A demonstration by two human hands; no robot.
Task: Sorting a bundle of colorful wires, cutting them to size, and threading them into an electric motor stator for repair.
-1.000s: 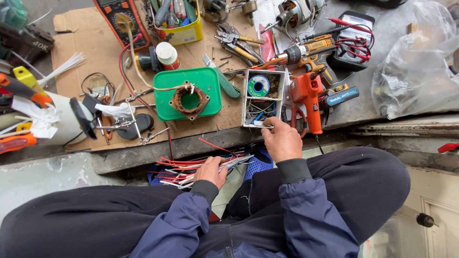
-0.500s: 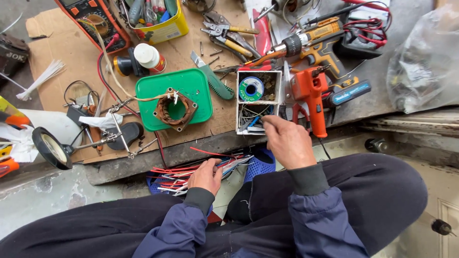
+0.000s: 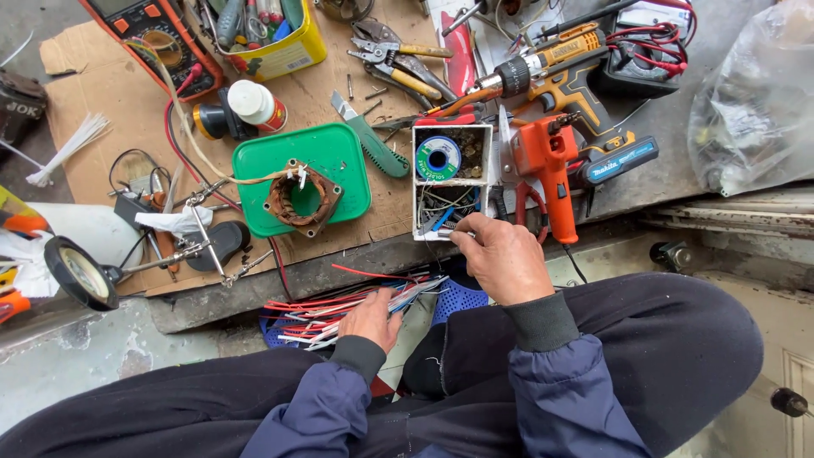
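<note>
My right hand (image 3: 502,257) reaches into the near compartment of a small white two-part box (image 3: 451,182), its fingertips among short wire bits; I cannot tell whether they pinch one. The far compartment holds a solder spool (image 3: 438,158). My left hand (image 3: 370,318) rests low by my lap, closed on a bundle of thin red and white wires (image 3: 335,307) that fans out to the left. A green lid (image 3: 303,176) carries a brown wound motor stator (image 3: 302,198) just left of the box.
An orange glue gun (image 3: 552,165) and a cordless drill (image 3: 570,59) lie right of the box. Pliers (image 3: 398,58), a yellow tin of tools (image 3: 267,30), a multimeter (image 3: 157,32), a magnifier stand (image 3: 83,271) and white cable ties (image 3: 72,144) crowd the cardboard. A plastic bag (image 3: 750,102) sits far right.
My right hand has moved forward from in front of my lap into the near compartment of the white box. The view has shifted closer. My left hand keeps the wire bundle.
</note>
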